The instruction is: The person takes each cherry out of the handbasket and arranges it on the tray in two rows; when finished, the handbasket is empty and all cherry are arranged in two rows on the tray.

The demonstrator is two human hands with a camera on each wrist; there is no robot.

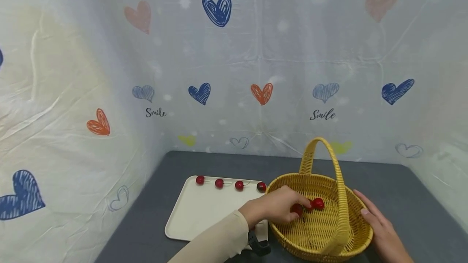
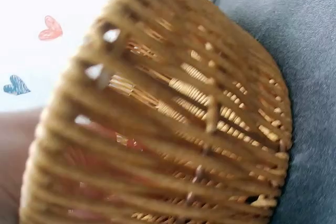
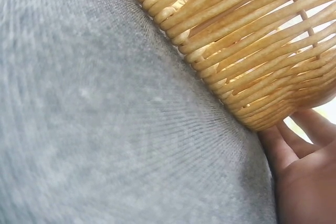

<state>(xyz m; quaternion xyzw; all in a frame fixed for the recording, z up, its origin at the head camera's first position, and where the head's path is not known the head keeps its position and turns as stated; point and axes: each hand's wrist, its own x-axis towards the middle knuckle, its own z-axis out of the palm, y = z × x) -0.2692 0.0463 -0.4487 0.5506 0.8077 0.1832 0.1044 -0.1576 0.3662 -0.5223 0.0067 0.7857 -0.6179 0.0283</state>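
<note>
A yellow wicker basket with a tall arched handle stands at the right, holding several red cherries. My left hand reaches in over its left rim. The index finger stretches over the cherries, and the thumb is apart from it, close to the nearest cherry. In the left wrist view the basket's woven side hides most of this hand, with blurred red showing through. My right hand rests against the basket's outer right side; the right wrist view shows its extended fingers at the weave.
Left of the basket lies a cream rectangular tray with a spaced row of cherries along its far edge. My left forearm and a black wrist strap cover its near right corner. A heart-printed curtain encloses the grey table.
</note>
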